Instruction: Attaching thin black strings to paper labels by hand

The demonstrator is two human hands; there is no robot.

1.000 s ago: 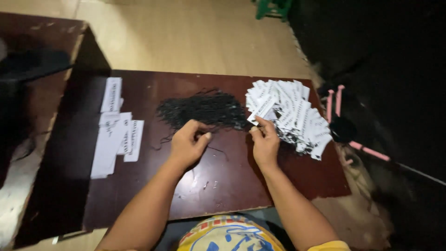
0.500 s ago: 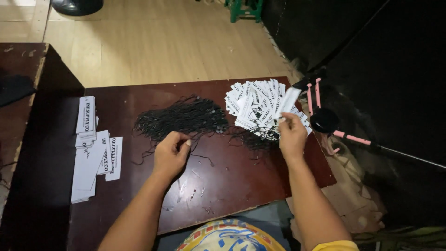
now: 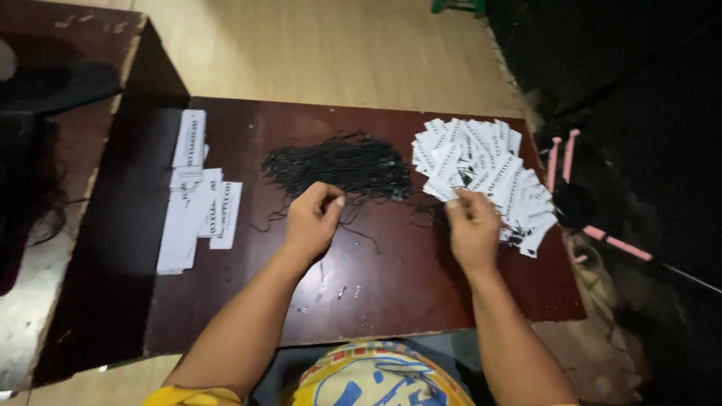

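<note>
Dark wooden table (image 3: 391, 293): the left hand (image 3: 312, 218) pinches a thin black string (image 3: 359, 229) between curled fingers, just below the tangled pile of black strings (image 3: 338, 165). Right of that pile, the right hand (image 3: 472, 225) grips a white printed tag (image 3: 451, 192) at the edge of the fanned heap of tags (image 3: 489, 169).

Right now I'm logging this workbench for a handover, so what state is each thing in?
Left hand: fingers curled, pinching a black string.
Right hand: grip closed on a white tag at the pile's edge.
Black strings: loose tangled heap, mid-table.
White tags, right pile: fanned out, overlapping.
White tags, left group: lying flat in rough rows.
Dark wooden table: scuffed, worn surface.
</note>
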